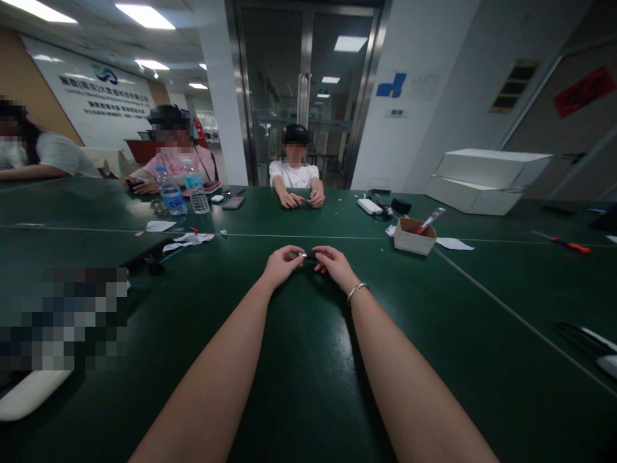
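The left hand (281,266) and right hand (336,265) pinch opposite ends of a small black-and-silver stick (311,255) over the green tabletop (308,366), not yet set down, its parts too small to tell joined or separate.

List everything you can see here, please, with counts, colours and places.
Small object: one, black and silver, between hands
Table: one, dark green, beneath hands
Open box: one, pale brown, right of hands
Bottles: two, clear, blue labels, far left
Stacked boxes: two, white, far right
Screwdriver: one, orange handle, right
Paper pieces: several, white, both sides
Oblong block: one, white, far side
People: three, white or pink tops, opposite and left
Double door: one, glass, silver frame, ahead
Wall sign: one, white, back left
Banner: one, red, upper right
Ceiling lights: several, white, overhead
Other small items: unclear
Bracelet: one, silver, right wrist
Left hand: one, bare, holding silver end
Right hand: one, bare, holding black end
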Available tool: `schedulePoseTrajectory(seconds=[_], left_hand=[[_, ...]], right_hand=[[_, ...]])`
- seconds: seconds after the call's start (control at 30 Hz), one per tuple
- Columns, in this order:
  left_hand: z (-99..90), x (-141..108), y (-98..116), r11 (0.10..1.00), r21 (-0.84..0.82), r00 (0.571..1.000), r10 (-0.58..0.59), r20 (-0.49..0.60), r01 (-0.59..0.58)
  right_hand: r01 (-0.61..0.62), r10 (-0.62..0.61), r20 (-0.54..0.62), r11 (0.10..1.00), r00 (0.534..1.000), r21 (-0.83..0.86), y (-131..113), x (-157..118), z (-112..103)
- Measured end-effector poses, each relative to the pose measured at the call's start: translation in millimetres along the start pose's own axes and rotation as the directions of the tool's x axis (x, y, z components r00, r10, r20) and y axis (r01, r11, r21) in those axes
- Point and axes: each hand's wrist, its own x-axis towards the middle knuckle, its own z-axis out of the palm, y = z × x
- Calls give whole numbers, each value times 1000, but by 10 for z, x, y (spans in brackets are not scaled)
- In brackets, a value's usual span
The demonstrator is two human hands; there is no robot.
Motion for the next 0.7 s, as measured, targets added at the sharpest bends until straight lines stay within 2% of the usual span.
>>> schedulePoseTrajectory(seconds=[0.23,0.47,0.7], left_hand=[[-6,12,-8,998,-11,998,54,-42,-55],[-6,16,-22,1000,-5,1000,16,-21,-16],[6,32,-26,1000,-8,998,15,-58,-16]], right_hand=[[8,-8,6,1000,1000,-8,27,9,-8],[-5,5,-5,1000,1000,5,2,-4,6],[-6,6,-11,1000,1000,10,5,1,3]])
